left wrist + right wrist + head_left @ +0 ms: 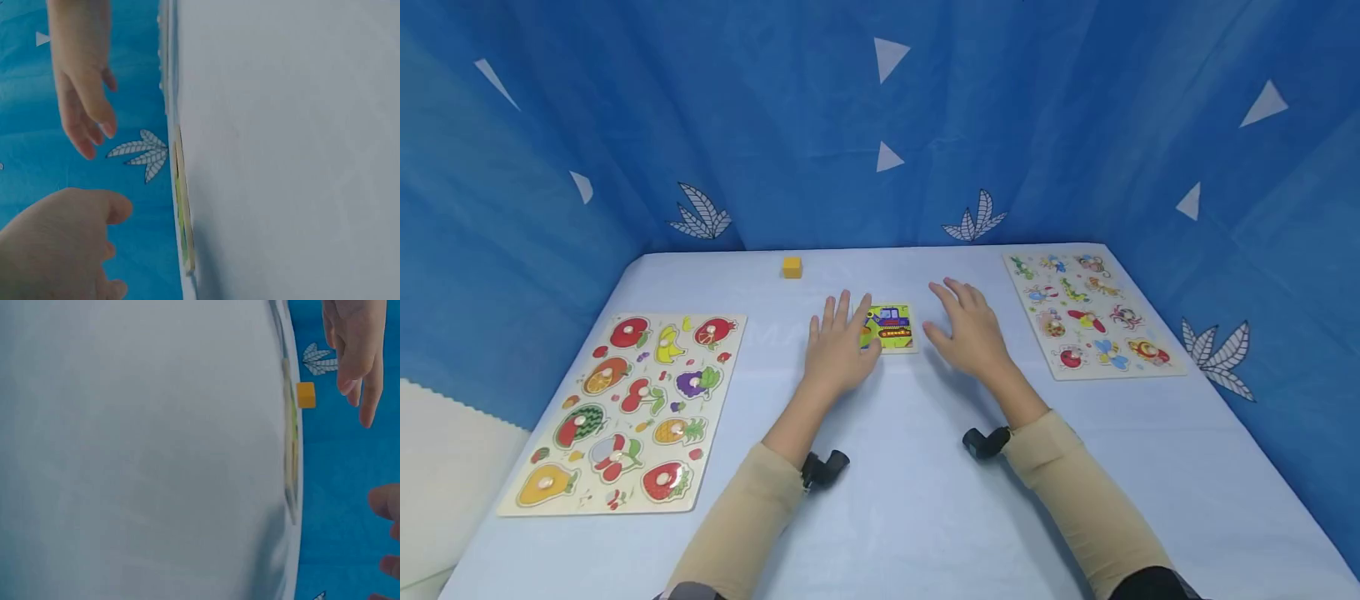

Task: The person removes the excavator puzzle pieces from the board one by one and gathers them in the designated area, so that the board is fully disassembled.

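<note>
A small square picture puzzle [891, 327] with a blue and orange digger on yellow-green lies mid-table. My left hand [841, 346] is spread over its left edge in the head view, with fingers extended; in the left wrist view that hand [59, 240] hovers above the table, apart from the puzzle. To the puzzle's right, my right hand [967, 333] is held in the air with loosely bent fingers and nothing in it. The right wrist view shows the puzzle edge-on [290, 431], with both hands above table level.
A yellow cube [792, 267] sits near the table's back edge. On the left lies a large fruit puzzle board [647, 400]; on the right, an insect and animal puzzle board [1086, 312]. A blue curtain [820, 125] encloses the back and sides of the white-covered table [895, 517].
</note>
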### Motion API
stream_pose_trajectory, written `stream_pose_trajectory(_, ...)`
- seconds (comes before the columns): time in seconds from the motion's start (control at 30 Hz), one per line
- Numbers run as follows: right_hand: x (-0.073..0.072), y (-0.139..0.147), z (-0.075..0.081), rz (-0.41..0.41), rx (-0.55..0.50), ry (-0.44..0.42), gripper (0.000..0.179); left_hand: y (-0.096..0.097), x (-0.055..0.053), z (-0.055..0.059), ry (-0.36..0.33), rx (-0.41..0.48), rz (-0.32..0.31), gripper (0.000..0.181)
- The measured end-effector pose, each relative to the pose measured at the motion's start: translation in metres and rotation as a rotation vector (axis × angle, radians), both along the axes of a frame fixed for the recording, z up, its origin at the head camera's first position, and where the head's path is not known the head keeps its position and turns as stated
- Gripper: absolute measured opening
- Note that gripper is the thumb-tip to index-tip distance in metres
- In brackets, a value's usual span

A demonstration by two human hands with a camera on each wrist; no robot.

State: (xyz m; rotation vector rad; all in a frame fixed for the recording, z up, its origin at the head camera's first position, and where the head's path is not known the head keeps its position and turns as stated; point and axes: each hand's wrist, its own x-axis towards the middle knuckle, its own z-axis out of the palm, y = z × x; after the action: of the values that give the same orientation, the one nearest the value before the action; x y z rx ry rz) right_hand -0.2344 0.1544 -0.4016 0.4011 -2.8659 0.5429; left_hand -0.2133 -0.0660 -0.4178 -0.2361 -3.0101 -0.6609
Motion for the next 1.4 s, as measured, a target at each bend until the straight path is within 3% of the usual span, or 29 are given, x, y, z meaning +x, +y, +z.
stream_pose_trajectory(0.23, -0.009, -0.004, -0.015, 0.077, -0.053, -0.100, 0.059, 0.002, -0.010, -0.021, -0.018, 0.006, -0.030, 0.065)
stream_pose_trajectory(0.5, -0.017, -0.016, -0.026, 0.119, -0.044, -0.143, 0.050, 0.003, -0.011, -0.034, -0.045, -0.016, -0.052, 0.057)
stream_pose_trajectory(0.77, -0.021, -0.023, -0.036, 0.122, 0.032, -0.129, 0.046, 0.005, -0.008, -0.039, -0.034, -0.079, -0.051, 0.052)
stream_pose_trajectory(0.9, -0.021, -0.024, -0.037, 0.118, 0.023, -0.143, 0.045, 0.006, -0.008, -0.040, -0.030, -0.089, -0.042, 0.051)
stream_pose_trajectory(1.23, -0.024, -0.026, -0.038, 0.133, -0.058, -0.184, 0.042, 0.005, -0.007, -0.045, -0.021, -0.107, -0.030, 0.053)
stream_pose_trajectory(1.4, -0.024, -0.028, -0.040, 0.116, -0.159, -0.241, 0.039, 0.005, -0.007, -0.046, -0.019, -0.111, -0.021, 0.053)
